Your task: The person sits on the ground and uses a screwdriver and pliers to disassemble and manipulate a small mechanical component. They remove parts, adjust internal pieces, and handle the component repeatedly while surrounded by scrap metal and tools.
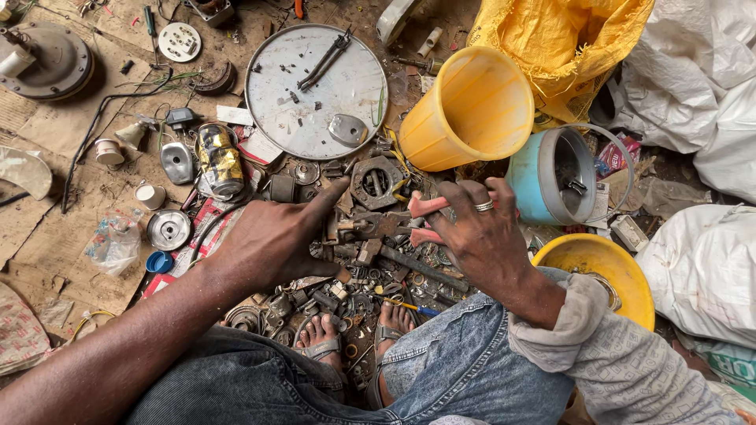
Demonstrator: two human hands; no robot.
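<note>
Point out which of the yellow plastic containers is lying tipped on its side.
The tall yellow bucket above the right hand lies tipped, its open mouth facing the camera. The shallow yellow bowl by the person's knee sits upright on the ground.

Pink-handled metal pliers (425, 219) sit in the right hand (480, 240); just beyond it, a bright yellow plastic bucket (468, 110) and a pale blue plastic canister (551, 177). Past the left hand (272, 240), a gold-and-black crushed can (220, 161).

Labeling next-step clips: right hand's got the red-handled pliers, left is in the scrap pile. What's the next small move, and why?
Probably bring the pliers down onto the rusty part beside the left hand's fingers. The right hand holds the handles with the pliers pointing at that piece, and the left hand's forefinger is stretched out over the pile right next to it, as if steadying it.
</note>
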